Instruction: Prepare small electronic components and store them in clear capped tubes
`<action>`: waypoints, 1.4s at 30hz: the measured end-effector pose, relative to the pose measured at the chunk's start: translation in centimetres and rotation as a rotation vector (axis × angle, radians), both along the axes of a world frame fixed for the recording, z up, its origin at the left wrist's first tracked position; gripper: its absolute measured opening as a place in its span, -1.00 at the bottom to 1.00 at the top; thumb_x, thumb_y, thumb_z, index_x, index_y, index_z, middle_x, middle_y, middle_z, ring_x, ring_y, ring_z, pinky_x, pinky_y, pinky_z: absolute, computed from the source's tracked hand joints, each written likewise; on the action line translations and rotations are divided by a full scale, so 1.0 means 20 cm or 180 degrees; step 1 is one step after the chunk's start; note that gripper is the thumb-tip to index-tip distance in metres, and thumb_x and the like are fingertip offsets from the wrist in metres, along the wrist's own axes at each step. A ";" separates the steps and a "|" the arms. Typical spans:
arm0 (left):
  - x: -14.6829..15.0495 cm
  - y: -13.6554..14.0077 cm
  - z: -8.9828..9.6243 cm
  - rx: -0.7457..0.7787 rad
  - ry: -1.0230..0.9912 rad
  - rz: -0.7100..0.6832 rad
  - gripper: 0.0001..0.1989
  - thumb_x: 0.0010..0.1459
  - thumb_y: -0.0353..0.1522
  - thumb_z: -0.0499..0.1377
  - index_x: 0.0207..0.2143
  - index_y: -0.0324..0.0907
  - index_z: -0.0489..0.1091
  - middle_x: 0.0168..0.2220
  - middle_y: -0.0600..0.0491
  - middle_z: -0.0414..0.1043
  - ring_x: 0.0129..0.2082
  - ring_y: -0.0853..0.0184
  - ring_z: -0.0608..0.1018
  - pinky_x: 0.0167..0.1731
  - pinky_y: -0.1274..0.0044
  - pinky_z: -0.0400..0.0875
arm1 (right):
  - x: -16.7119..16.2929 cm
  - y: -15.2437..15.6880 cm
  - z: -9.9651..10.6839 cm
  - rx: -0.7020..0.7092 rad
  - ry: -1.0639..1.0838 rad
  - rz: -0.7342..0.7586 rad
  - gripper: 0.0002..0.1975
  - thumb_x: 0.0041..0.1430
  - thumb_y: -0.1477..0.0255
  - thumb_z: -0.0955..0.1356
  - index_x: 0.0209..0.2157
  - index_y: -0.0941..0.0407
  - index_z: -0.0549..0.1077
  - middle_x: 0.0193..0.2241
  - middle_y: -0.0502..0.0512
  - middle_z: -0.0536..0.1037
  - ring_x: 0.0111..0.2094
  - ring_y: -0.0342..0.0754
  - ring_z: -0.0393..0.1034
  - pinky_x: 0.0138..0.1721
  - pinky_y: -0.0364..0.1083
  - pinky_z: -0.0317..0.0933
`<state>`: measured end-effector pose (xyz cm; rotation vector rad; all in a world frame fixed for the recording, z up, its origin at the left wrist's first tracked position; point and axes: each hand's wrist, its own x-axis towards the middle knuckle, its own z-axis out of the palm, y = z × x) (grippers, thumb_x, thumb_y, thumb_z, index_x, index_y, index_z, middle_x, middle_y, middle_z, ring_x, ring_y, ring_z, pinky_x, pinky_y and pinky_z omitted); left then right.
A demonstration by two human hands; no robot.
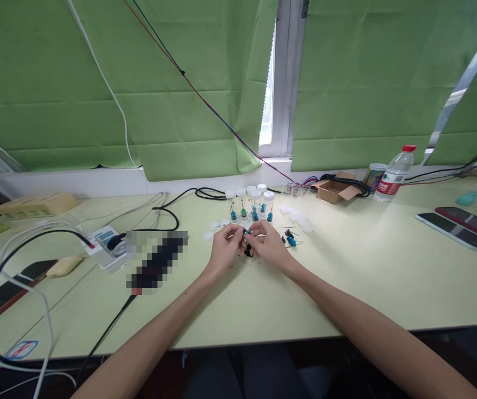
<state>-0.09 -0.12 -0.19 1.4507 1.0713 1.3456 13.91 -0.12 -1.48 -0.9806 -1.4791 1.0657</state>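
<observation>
My left hand (224,247) and my right hand (270,245) meet at the middle of the table, both with fingers pinched. Between their fingertips is a small blue part (245,233), mostly hidden, so its kind does not show. Small black pieces (248,251) lie just below the fingers; whether they touch the hands I cannot tell. Behind the hands stand several clear tubes (244,205) with white caps, holding blue or green pieces with thin metal pins. Loose blue and black parts (291,241) and bent metal pins lie right of my right hand.
White round caps (306,226) lie on both sides of the tubes. At the back are an open cardboard box (335,191), a can (375,176) and a water bottle (394,176). Phones (455,230) rest at right. Cables and a power strip (107,249) occupy the left.
</observation>
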 end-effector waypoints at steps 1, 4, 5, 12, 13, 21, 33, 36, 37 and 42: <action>0.00 0.00 0.00 0.0000 0.0008 -0.0002 -0.77 0.08 -0.20 0.24 -0.42 -0.18 0.42 -0.63 0.12 0.34 -0.64 0.42 0.37 -0.58 0.56 0.27 | 0.00 0.00 0.00 0.0007 0.0011 0.0005 -0.76 0.10 0.28 0.35 -0.27 0.06 0.25 -0.46 -0.09 0.42 -0.63 -0.17 0.38 -0.64 -0.18 0.21; 0.00 0.00 0.00 0.0000 0.0052 0.0005 -0.78 0.09 -0.20 0.23 -0.43 -0.19 0.42 -0.63 0.12 0.33 -0.65 0.43 0.37 -0.58 0.56 0.27 | 0.00 0.00 0.00 0.0002 0.0003 0.0007 -0.79 0.11 0.27 0.34 -0.32 0.07 0.26 -0.48 -0.07 0.42 -0.63 -0.16 0.38 -0.65 -0.18 0.20; 0.01 0.00 0.00 0.0000 0.0064 0.0006 -0.78 0.09 -0.21 0.23 -0.44 -0.19 0.41 -0.63 0.13 0.33 -0.65 0.43 0.37 -0.59 0.56 0.27 | 0.00 0.00 0.00 0.0003 -0.0013 0.0010 -0.80 0.12 0.27 0.33 -0.33 0.07 0.27 -0.49 -0.06 0.43 -0.63 -0.16 0.38 -0.66 -0.18 0.20; 0.01 -0.01 0.00 0.0025 0.0078 -0.0117 -0.75 0.10 -0.19 0.23 -0.44 -0.21 0.42 -0.62 0.12 0.33 -0.66 0.43 0.36 -0.58 0.55 0.27 | 0.00 0.01 0.00 -0.0159 -0.0023 0.0091 -0.72 0.15 0.17 0.33 -0.44 0.07 0.29 -0.65 -0.05 0.42 -0.68 -0.12 0.34 -0.68 -0.16 0.21; 0.01 -0.01 0.00 0.0015 0.0066 -0.0160 -0.74 0.10 -0.18 0.23 -0.43 -0.21 0.42 -0.62 0.12 0.33 -0.66 0.43 0.36 -0.59 0.55 0.28 | 0.00 0.01 0.00 -0.0195 0.0004 0.0128 -0.69 0.16 0.14 0.33 -0.47 0.07 0.29 -0.68 -0.06 0.41 -0.69 -0.12 0.33 -0.68 -0.15 0.21; 0.00 0.01 -0.02 0.0092 0.0060 -0.0362 -0.74 0.13 -0.17 0.21 -0.41 -0.19 0.39 -0.60 0.12 0.34 -0.64 0.42 0.37 -0.59 0.56 0.28 | 0.00 0.01 0.02 -0.0539 0.0362 0.0387 -0.54 0.16 0.03 0.29 -0.59 0.10 0.25 -0.75 -0.10 0.28 -0.72 -0.14 0.31 -0.76 -0.19 0.18; 0.01 0.01 0.01 0.0118 0.0096 -0.0257 -0.72 0.09 -0.15 0.24 -0.42 -0.20 0.40 -0.63 0.13 0.33 -0.65 0.42 0.37 -0.58 0.54 0.29 | 0.01 0.01 0.02 -0.0476 0.0269 0.0180 -0.58 0.22 0.07 0.25 -0.53 0.10 0.27 -0.72 -0.08 0.33 -0.73 -0.15 0.31 -0.75 -0.19 0.19; 0.01 0.02 0.01 0.0099 0.0029 -0.0204 -0.74 0.08 -0.17 0.24 -0.41 -0.20 0.40 -0.62 0.12 0.34 -0.65 0.43 0.36 -0.59 0.54 0.28 | 0.01 0.00 0.03 -0.0320 0.0314 0.0089 -0.68 0.18 0.13 0.31 -0.42 0.09 0.28 -0.63 -0.08 0.40 -0.70 -0.14 0.36 -0.73 -0.19 0.20; 0.01 0.02 0.01 0.0091 0.0020 -0.0187 -0.74 0.08 -0.18 0.24 -0.41 -0.20 0.40 -0.62 0.12 0.34 -0.65 0.43 0.36 -0.59 0.55 0.28 | 0.01 0.00 0.03 -0.0284 0.0352 0.0085 -0.71 0.15 0.16 0.34 -0.37 0.09 0.28 -0.60 -0.08 0.41 -0.68 -0.14 0.37 -0.72 -0.19 0.21; 0.01 0.03 0.00 0.0073 0.0006 -0.0128 -0.76 0.08 -0.20 0.23 -0.42 -0.20 0.39 -0.63 0.12 0.34 -0.66 0.42 0.37 -0.60 0.55 0.28 | 0.01 0.01 0.01 -0.0154 0.0381 0.0106 -0.74 0.08 0.25 0.39 -0.34 0.09 0.28 -0.52 -0.07 0.44 -0.63 -0.14 0.40 -0.68 -0.18 0.24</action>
